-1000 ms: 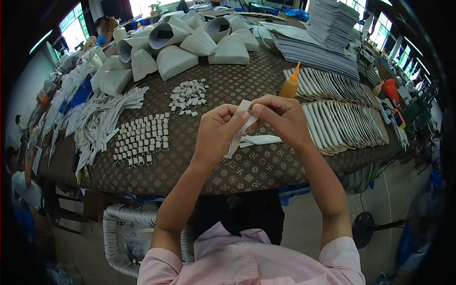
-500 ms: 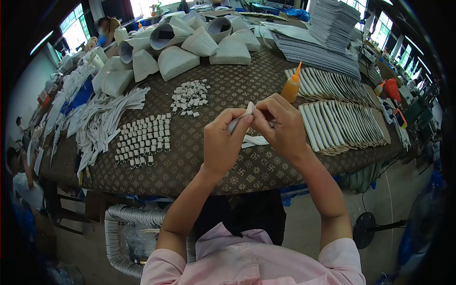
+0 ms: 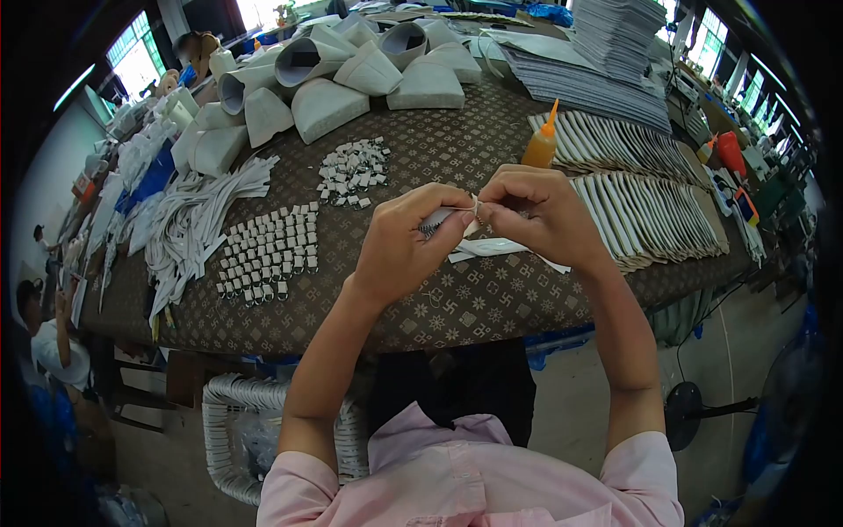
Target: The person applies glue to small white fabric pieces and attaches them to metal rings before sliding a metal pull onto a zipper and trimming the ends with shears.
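My left hand [image 3: 411,241] and my right hand [image 3: 543,213] meet above the table, both closed in a pinch. Between their fingertips is a small white strip [image 3: 475,209], mostly covered by the fingers. Something greyish with fine stripes shows inside my left hand; I cannot make out what it is. Just under the hands, white strips [image 3: 493,249] lie on the patterned cloth. Behind my right hand stands a squeeze bottle [image 3: 539,151] of amber liquid with an orange nozzle. To the left are rows of small white tabs with metal rings [image 3: 272,250] and a loose heap of similar tabs [image 3: 354,171].
Long white strips [image 3: 189,233] lie bunched on the left. Grey-white curved shells [image 3: 329,112] are piled at the back. Rows of flat pale-edged pieces [image 3: 650,220] and a tall stack of grey sheets [image 3: 619,48] occupy the right. A woven basket [image 3: 230,439] stands below the table.
The fingers have shifted on the white strip, and its upright tip no longer stands out above them. My right hand has turned and risen slightly. More of the strips beneath shows.
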A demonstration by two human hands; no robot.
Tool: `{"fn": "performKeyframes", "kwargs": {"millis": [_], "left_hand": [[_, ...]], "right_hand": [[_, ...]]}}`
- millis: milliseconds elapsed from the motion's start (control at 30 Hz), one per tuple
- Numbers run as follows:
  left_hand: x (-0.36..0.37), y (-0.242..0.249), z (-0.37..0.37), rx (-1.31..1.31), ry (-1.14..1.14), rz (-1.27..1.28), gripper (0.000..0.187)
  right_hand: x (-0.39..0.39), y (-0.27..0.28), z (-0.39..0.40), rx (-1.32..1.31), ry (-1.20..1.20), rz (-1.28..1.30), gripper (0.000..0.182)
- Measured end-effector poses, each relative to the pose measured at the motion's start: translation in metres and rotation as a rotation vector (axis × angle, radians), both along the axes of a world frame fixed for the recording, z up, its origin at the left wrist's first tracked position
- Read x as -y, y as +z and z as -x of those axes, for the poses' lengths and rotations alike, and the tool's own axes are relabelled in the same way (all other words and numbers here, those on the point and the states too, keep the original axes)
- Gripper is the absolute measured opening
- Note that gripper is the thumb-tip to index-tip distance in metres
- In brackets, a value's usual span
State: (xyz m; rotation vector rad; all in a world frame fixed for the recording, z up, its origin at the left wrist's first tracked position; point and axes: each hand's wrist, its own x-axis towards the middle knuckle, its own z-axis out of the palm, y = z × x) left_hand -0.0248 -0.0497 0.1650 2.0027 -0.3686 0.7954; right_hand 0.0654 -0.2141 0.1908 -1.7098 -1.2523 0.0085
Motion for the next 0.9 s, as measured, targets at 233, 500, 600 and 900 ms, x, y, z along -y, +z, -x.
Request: {"fn": "performKeyframes", "kwargs": {"millis": [233, 500, 600, 900], "left_hand": [[-0.002, 0.009, 0.005, -0.080, -0.068, -0.017, 0.011], [-0.001, -0.002, 0.001, -0.138, -0.131, 0.099, 0.012], [0.001, -0.007, 0.002, -0.188, -0.102, 0.182, 0.013], [0.012, -0.017, 0.004, -0.203, -0.103, 0.445, 0.015]], "right_hand": [[0.004, 0.005, -0.005, 0.085, 0.115, 0.072, 0.011], [0.009, 0.007, -0.004, 0.126, 0.108, 0.147, 0.012], [0.006, -0.006, -0.004, 0.204, 0.084, 0.071, 0.008], [-0.001, -0.032, 0.004, 0.261, -0.048, -0.199, 0.010]]}}
